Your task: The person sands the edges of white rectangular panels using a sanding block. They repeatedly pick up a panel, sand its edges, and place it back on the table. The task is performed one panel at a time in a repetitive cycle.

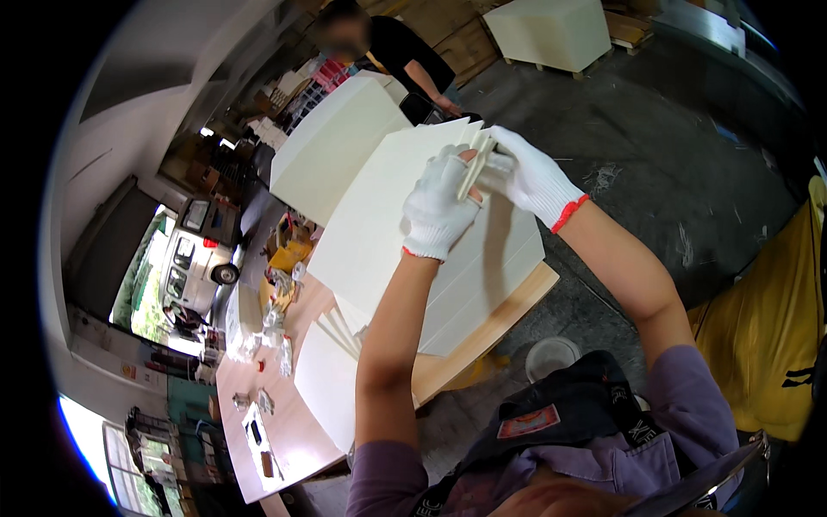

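Both my hands wear white knitted gloves with red cuffs. My left hand (441, 198) is closed round the near edge of several large white sheets (370, 224), with bare fingertips showing past the glove. At the far right corner of the same sheets, my right hand (527, 172) is closed on their edges, its fingers partly hidden. The sheets are raised and fanned apart at that corner. Beneath them, a stack of more white sheets (482, 297) lies on a wooden table (297, 345).
Another white stack (340, 142) stands beyond, with a person (409, 56) in black behind it. Tape, plastic wrap and a phone-like dark object (256, 432) lie on the table's left. Yellow fabric (767, 319) hangs at the right; a white bucket (551, 358) stands on the floor.
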Demonstrator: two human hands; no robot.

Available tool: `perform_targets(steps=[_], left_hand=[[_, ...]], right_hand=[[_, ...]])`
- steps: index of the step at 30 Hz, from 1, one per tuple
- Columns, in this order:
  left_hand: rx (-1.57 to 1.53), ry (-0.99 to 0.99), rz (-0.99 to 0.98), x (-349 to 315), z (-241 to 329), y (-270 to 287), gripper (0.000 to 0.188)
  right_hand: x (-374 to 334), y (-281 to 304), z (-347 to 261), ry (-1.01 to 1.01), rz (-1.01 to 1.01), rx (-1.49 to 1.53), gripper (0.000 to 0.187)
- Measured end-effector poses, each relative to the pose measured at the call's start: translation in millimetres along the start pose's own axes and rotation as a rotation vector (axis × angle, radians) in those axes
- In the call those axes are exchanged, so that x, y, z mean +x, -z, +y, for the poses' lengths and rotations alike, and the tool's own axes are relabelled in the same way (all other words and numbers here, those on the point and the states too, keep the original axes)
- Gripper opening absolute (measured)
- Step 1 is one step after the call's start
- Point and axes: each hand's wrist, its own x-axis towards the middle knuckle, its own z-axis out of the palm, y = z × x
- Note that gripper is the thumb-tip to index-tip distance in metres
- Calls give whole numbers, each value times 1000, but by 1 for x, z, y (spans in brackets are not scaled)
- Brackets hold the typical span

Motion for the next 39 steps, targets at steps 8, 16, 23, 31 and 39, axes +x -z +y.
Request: perform_targets(steps=[8, 16, 23, 31, 39], left_hand=[[-127, -76, 197, -128, 22, 36, 35], [-1580, 977, 348, -231, 11, 42, 47], [-2166, 1003, 606, -244, 41, 98, 71], [-1444, 1349, 605, -262, 71, 131, 47], [-1230, 919, 1152, -372, 48, 171, 45]], right_hand=[[-5, -16, 88, -324, -162, -181, 42], [-18, -27, 80, -331, -132, -350, 38], [-94, -13, 11, -336, 65, -574, 45], [-129, -28, -7, -350, -108, -781, 46], [-113, -102, 154, -368, -624, -952, 27]])
